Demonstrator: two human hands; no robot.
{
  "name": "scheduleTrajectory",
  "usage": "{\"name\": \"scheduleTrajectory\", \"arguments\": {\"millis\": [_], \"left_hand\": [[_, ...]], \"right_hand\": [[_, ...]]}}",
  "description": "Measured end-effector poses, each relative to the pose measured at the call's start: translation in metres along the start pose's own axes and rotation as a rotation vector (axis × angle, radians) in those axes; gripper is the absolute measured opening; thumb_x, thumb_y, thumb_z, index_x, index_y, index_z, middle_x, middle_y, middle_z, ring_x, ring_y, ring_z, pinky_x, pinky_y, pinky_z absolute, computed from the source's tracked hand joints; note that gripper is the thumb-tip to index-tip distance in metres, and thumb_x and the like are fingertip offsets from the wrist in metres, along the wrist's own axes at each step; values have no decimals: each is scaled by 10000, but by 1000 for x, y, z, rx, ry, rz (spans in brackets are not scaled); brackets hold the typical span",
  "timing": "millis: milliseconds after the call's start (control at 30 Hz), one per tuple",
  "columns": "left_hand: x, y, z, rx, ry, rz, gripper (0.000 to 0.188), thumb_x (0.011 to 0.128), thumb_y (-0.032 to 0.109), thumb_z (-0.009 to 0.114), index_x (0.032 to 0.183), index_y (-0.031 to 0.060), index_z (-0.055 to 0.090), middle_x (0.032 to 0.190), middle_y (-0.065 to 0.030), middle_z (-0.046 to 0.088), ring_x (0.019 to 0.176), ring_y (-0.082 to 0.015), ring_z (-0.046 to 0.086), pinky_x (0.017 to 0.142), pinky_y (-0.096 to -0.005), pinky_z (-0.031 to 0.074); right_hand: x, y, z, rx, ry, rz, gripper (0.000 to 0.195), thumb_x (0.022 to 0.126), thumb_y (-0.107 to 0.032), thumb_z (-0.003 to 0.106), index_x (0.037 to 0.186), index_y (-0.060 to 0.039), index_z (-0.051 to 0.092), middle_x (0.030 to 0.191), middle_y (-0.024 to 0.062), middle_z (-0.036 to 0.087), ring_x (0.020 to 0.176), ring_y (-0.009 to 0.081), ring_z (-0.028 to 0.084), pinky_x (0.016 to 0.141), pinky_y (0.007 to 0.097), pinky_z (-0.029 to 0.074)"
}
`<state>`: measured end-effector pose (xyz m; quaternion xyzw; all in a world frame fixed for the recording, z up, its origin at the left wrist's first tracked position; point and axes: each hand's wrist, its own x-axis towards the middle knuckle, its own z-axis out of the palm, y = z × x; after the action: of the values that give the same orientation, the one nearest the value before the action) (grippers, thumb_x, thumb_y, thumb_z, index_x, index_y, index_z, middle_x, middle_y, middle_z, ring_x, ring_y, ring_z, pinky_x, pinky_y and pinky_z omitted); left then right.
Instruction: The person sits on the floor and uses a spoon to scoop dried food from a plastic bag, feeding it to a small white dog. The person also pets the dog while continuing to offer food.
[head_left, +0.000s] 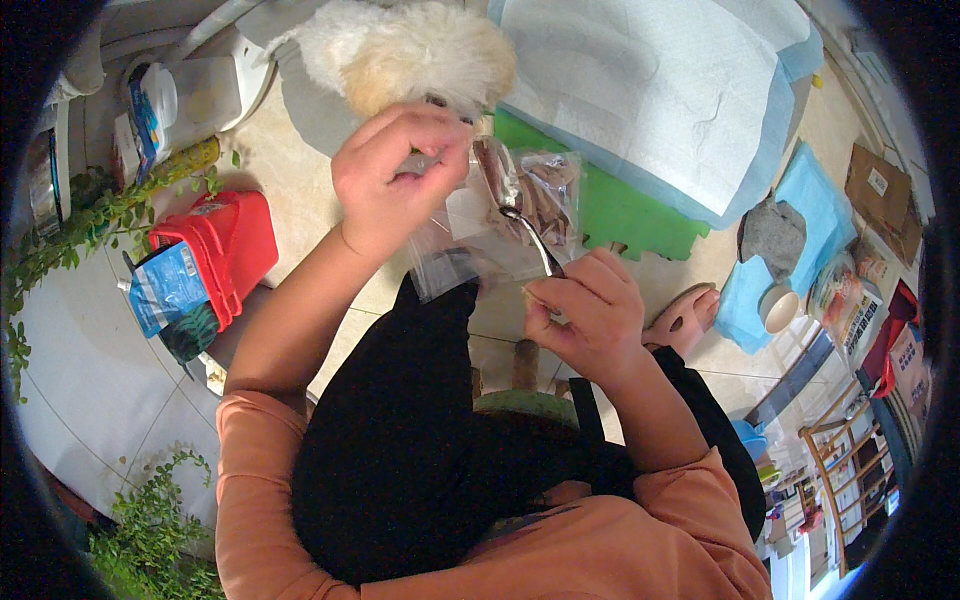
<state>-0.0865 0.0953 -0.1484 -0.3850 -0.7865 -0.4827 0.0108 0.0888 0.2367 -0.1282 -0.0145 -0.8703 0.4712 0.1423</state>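
My right hand (589, 315) grips the handle of a shiny metal spoon (534, 232). The spoon's bowl points up and away from me, over a clear plastic bag (450, 259). Brown strips (546, 196) show inside the bag. My left hand (401, 157) is curled, thumb and fingertips brought together just left of the spoon's bowl. What, if anything, is pinched there cannot be made out. Directly beyond it is a fluffy white-and-tan dog (427, 52), its dark nose partly hidden behind my left hand.
A pale absorbent pad (637, 90) lies over a green mat (637, 217). At left stand red plastic containers (240, 255) and trailing plants (82, 232). At right are a blue pad (814, 217), a grey cloth (776, 236), a small bowl (780, 309) and packaged bags (844, 300).
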Motion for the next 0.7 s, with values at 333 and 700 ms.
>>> {"name": "scheduleTrajectory", "arguments": {"millis": [333,700], "left_hand": [[3,1,1,52,-38,51,170,651,-70,700,774,30,640,792,-97,657,681,-197,634,586,-260,503],[5,4,-5,13,-21,75,162,656,-72,698,766,29,634,784,-91,660,677,-187,633,596,-263,504]], "right_hand": [[0,0,-2,42,26,-20,248,543,17,697,765,-80,641,675,31,484,540,188,475,484,291,383],[0,0,-1,42,44,-26,247,547,16,690,768,-84,644,681,29,479,540,184,474,481,291,384]]}}
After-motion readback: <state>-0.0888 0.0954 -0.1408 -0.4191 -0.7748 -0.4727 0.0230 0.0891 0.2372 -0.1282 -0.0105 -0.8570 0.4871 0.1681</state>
